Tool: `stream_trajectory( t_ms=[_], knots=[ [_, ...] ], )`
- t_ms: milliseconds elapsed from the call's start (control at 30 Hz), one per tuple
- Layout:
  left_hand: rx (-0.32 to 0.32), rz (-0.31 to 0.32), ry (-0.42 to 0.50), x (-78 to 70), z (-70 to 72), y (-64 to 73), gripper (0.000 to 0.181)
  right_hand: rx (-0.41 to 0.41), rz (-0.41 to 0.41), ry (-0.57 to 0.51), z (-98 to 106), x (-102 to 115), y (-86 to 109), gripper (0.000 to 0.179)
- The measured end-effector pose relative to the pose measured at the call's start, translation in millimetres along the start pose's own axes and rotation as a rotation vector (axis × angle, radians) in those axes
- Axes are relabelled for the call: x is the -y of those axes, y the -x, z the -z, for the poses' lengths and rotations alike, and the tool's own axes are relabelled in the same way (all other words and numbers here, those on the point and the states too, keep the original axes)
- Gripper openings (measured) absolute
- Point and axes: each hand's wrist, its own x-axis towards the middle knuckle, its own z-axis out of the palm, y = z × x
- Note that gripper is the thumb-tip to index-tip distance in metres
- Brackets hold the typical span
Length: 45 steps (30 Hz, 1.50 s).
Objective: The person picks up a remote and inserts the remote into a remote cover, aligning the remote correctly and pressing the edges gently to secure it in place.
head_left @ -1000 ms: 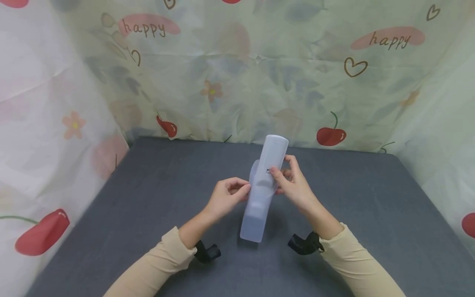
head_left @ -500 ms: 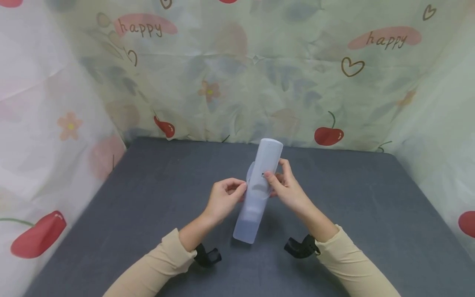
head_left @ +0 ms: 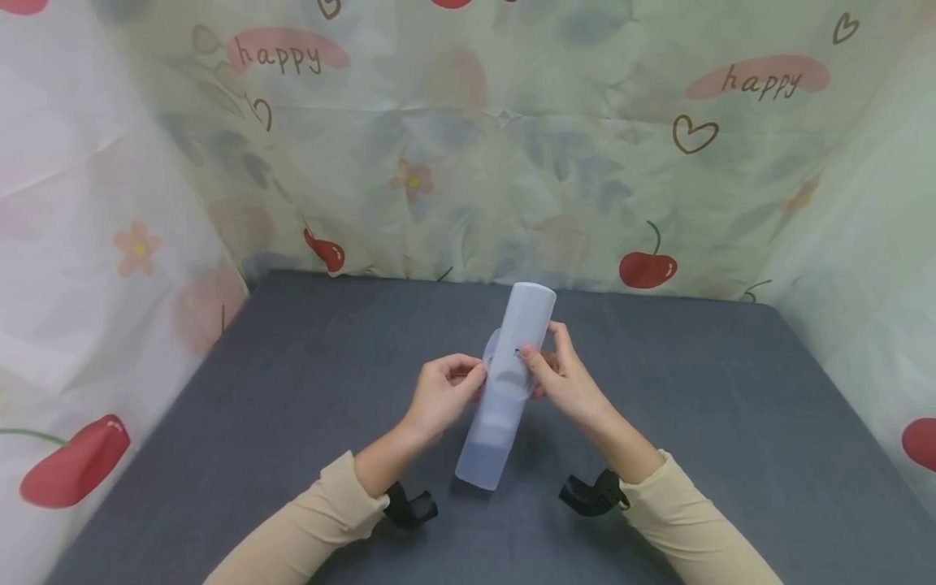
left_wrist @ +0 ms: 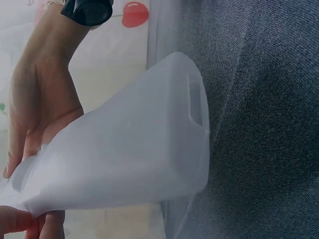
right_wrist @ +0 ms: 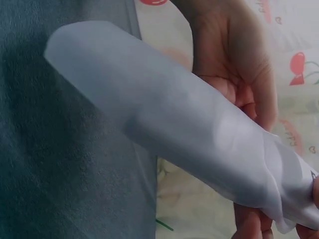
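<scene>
A long, pale, partly translucent plastic container [head_left: 486, 439] leans between the two hands over the table, its top pointing away. The upper part is whiter, with a small dark mark by the right thumb; the lower part is see-through and bluish. A rounded flange sticks out at mid-length. My left hand [head_left: 444, 394] pinches the left edge of this flange between thumb and fingertips. The right hand [head_left: 578, 382] grips the upper part, thumb in front and fingers partly hidden behind. In the left wrist view, the container's lower end [left_wrist: 189, 144] shows an oblong slot close over the cloth.
A dark grey cloth-covered table [head_left: 322, 341] lies under the hands. Patterned curtains [head_left: 468, 162] with cherries and hearts enclose the back and both sides. Black wrist-camera mounts [head_left: 409, 505] hang below both beige sleeves.
The container has come down a little toward the table and shifted slightly left, with the right hand moving along. The left hand keeps its pinch at the flange.
</scene>
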Motion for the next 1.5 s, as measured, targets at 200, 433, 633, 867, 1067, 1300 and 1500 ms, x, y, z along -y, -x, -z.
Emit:
stream_trajectory(
  t_ms=[200, 433, 633, 867, 1067, 1300, 1500],
  knots=[
    [0.094, 0.086, -0.008, -5.8, 1.3, -0.7, 0.027, -0.016, -0.028, 0.008, 0, 0, -1.1, 0.048],
    [0.191, 0.028, -0.114, -10.2, 0.3, -4.6, 0.033, 0.000, -0.002, 0.031, -1, 4, -2.1, 0.045],
    [0.100, -0.085, -0.077, -13.2, 1.7, -6.4, 0.027, 0.021, -0.008, -0.002, 5, 3, 3.2, 0.045],
    [0.024, -0.087, -0.038, -13.6, 2.4, -7.0, 0.026, 0.040, -0.031, -0.005, 7, -4, 11.0, 0.031],
    [0.115, -0.122, -0.074, -12.8, 4.1, -8.2, 0.028, -0.060, 0.027, 0.053, 0, -6, 13.1, 0.017],
    [0.178, -0.157, -0.130, -15.1, 6.7, -5.2, 0.031, -0.201, 0.062, 0.075, -7, -2, 13.1, 0.009],
    [0.181, -0.187, -0.129, -13.4, 7.5, -3.7, 0.029, -0.242, 0.052, 0.056, -9, 0, 11.5, 0.008]
  ],
)
